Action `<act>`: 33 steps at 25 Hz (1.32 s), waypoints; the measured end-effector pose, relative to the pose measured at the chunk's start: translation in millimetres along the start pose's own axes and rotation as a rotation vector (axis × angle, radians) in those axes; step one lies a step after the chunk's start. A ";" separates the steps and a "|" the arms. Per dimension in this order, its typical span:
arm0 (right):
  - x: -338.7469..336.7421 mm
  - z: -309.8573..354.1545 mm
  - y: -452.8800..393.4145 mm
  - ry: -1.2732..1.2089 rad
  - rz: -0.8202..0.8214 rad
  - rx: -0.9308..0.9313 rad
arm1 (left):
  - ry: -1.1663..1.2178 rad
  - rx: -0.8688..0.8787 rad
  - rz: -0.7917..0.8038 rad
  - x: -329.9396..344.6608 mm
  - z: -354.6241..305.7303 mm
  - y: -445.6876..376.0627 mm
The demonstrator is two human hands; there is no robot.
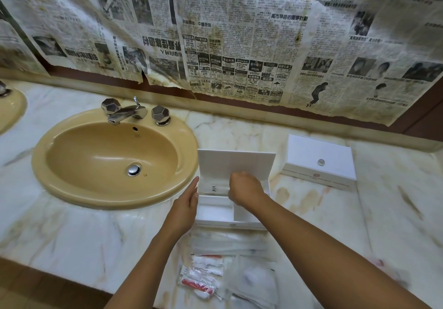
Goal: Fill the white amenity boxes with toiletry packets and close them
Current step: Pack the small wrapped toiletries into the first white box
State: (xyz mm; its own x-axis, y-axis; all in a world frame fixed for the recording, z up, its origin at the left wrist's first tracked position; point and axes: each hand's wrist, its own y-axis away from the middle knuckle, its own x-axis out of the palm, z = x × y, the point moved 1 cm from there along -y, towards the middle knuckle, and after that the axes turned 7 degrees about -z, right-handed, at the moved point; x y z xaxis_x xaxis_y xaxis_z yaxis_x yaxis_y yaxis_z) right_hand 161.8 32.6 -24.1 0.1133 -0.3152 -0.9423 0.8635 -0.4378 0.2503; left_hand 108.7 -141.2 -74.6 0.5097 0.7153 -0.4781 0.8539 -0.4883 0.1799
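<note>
At the near edge of the marble counter [72, 236], loose toiletry packets [203, 277] lie in a heap: clear sleeves, some with red and white contents, and a pale folded one just beside them. None of these is boxed yet.

Just beyond the heap stands the open amenity box [215, 210], its lid [236, 165] raised upright behind it. The two front compartments appear bare; one white packet [213, 187] with a small dark mark sits in the rear compartment. The left hand [185, 207] rests with straight fingers against the left wall of the box, steadying it. The right hand [244, 192] is curled over the rear compartment; whether it pinches the packet or merely presses it cannot be told.

Further back, towards the right rear of the counter, a second amenity box [320, 162] sits closed, a small round knob on its lid. Its contents are hidden.

Left of the open box is the tan basin [72, 189] with chrome taps [134, 112]; newspaper sheets [239, 33] cover the wall behind.

Judgement: one box appears finished; the open one is barely started, with most packets left and its lid to shut.
</note>
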 end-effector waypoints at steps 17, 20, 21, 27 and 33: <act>31.6 11.5 7.6 -0.083 0.199 -0.142 | -0.027 -0.017 -0.020 1.7 3.3 -1.2; 27.8 11.4 9.7 -0.103 0.192 -0.117 | -0.017 -0.010 -0.017 1.5 1.5 -0.3; 24.4 12.9 12.9 -0.098 0.147 -0.118 | -0.011 -0.009 -0.015 1.3 0.6 0.1; 0.2 29.3 66.0 -0.128 -0.271 -0.298 | -0.014 0.003 -0.020 1.9 0.8 0.0; 25.0 28.2 104.8 0.084 -0.011 -0.348 | -0.001 -0.013 -0.015 4.4 9.7 -4.4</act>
State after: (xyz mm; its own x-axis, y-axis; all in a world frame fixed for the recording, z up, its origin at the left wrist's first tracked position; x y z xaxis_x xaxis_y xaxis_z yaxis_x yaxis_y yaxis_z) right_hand 241.3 -44.9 -15.1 0.1307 -0.2356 -0.9630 0.9789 -0.1235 0.1631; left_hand 106.2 -140.8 -85.8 0.4970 0.7217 -0.4819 0.8626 -0.4711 0.1841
